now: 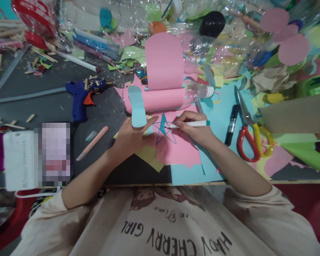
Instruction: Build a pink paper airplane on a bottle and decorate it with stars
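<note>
My right hand (193, 129) grips a white marker with a teal cap (192, 123), its tip resting on a blue star outline (164, 132) drawn on a pink paper sheet (180, 149). My left hand (130, 137) lies flat on the same sheet beside the star, fingers stretched out, pinning it down. A light blue paper strip (137, 106) hangs over my left fingers. Just behind stands a pink paper-covered bottle craft (162, 81) with a rounded pink flap.
A blue glue gun (82, 94) lies at left. Red-and-yellow scissors (249, 133) and a black marker (231, 124) lie at right on light blue paper. A phone and a white box (18, 160) sit at the near left. Paper scraps crowd the back.
</note>
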